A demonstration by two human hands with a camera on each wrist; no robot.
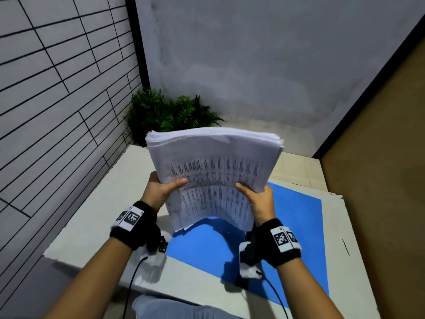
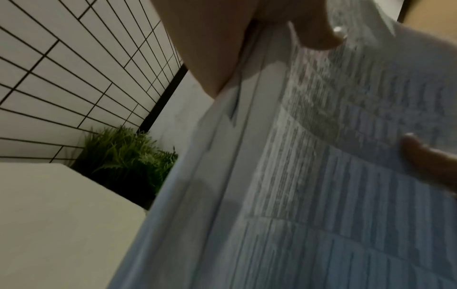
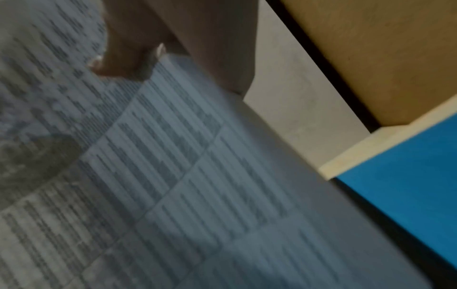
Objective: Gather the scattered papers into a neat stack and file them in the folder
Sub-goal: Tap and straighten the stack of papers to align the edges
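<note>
A thick stack of printed papers [image 1: 213, 173] stands nearly upright above the blue folder [image 1: 296, 226], bowed toward me, its lower edge close over the folder. My left hand [image 1: 164, 188] grips the stack's left side with the thumb on the front sheet. On the other side my right hand [image 1: 257, 196] grips it, thumb on the print. The left wrist view shows the papers [image 2: 321, 176] close up, with my left thumb [image 2: 314, 29] and the right thumb [image 2: 430, 162] pressed on the page. The right wrist view fills with the printed sheet [image 3: 173, 176] and a corner of the folder [image 3: 408, 176].
The folder lies flat on a white table [image 1: 110, 203]. A green plant [image 1: 165, 111] sits in the back left corner by the tiled wall. A brown wall [image 1: 379, 146] bounds the table's right side. Cables hang from both wrist cameras over the near edge.
</note>
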